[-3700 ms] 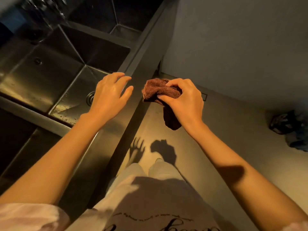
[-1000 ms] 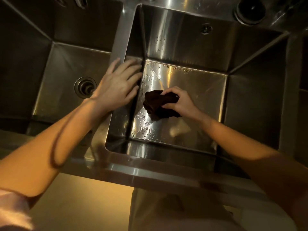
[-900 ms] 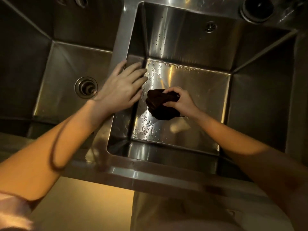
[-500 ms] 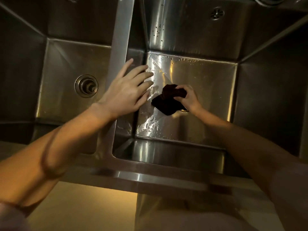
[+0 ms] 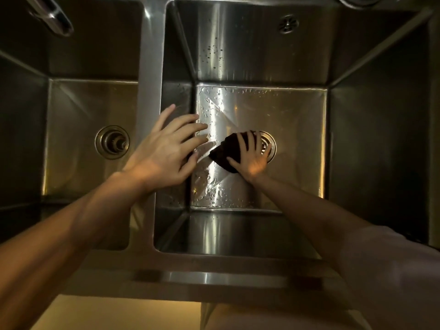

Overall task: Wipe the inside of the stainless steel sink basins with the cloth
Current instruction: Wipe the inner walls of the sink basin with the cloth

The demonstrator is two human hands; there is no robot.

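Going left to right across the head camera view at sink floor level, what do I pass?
Left basin's drain → left hand over the divider → cloth → right hand pressing the cloth → right basin's drain, partly covered.

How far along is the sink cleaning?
Early. Nothing looks finished: droplets dot the right basin. In hand: the right hand presses the cloth beside its drain; the left hand hangs open. The left basin remains.

Dark brown cloth (image 5: pixel 226 151) lies bunched on the wet floor of the right basin (image 5: pixel 297 110), touching the drain. The left basin (image 5: pixel 71 115) sits alongside, steel gleaming.
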